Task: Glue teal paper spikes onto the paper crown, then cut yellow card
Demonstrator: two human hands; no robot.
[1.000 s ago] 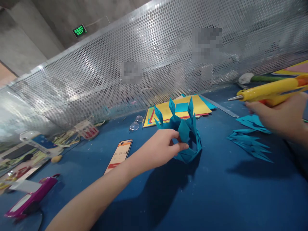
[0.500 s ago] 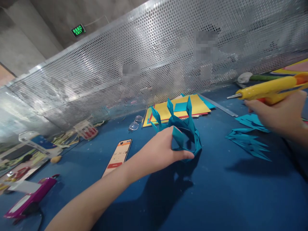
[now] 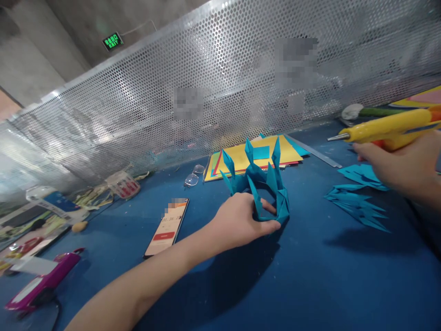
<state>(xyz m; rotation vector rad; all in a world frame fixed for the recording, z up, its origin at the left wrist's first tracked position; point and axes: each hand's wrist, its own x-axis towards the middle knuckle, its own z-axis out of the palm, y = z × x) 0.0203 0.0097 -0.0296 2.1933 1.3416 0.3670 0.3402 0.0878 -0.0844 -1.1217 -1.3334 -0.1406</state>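
A blue folded-paper crown (image 3: 283, 202), a ring with several upright points, stands on the blue table a little right of centre. My left hand (image 3: 246, 216) pinches its near side, the thumb outside and a finger inside the ring. On the right, my right hand (image 3: 406, 156) grips a yellow hot glue gun (image 3: 379, 126), raised above the table with its metal nozzle pointing left. Below that hand lie more blue folded-paper pieces (image 3: 358, 202), spiky and stacked. The glue gun's trigger is partly hidden by my fingers.
Coloured paper sheets (image 3: 237, 158) lie behind the crown, with a ruler (image 3: 315, 151) beside them. Glasses (image 3: 195, 177) and a phone (image 3: 167, 230) showing a timer are to the left. A purple device (image 3: 44, 280) with a cord sits at far left. A perforated metal screen (image 3: 144, 101) borders the table.
The crown has gone down slightly and now appears to rest on the table, my left hand still on it. The right hand with the glue gun has barely moved.
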